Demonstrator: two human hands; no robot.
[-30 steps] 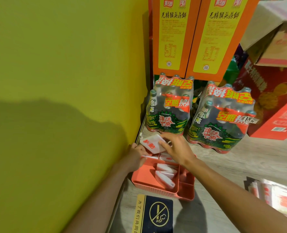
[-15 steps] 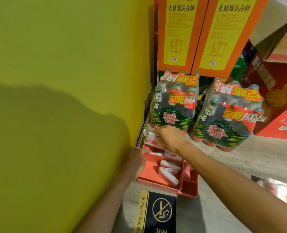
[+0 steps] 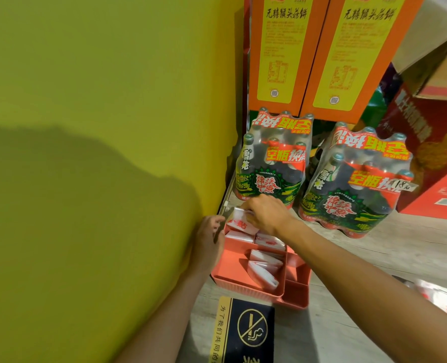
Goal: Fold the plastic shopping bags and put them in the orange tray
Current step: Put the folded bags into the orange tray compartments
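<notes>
Your right hand (image 3: 265, 214) pinches the folded bag (image 3: 239, 222) and presses it into the far end of the orange tray (image 3: 294, 297), apparently to seat it behind the folded bags already filed there, while your left hand (image 3: 209, 235) rests loosely curled against the tray's left rim, likely as a brace. The tray sits on a pale wood-grain counter (image 3: 348, 323), tight against a yellow-green wall (image 3: 99, 100), with shrink-wrapped bottle packs (image 3: 272, 163) just behind and a no-smoking sign (image 3: 246, 334) in front.

The orange tray (image 3: 297, 294) sat on the wood-look surface against the yellow-green wall, divided into compartments. A folded white bag with red print (image 3: 240, 223) lay tilted at its far end. Further folded bags (image 3: 263, 268) stood stacked in the middle compartment.
</notes>
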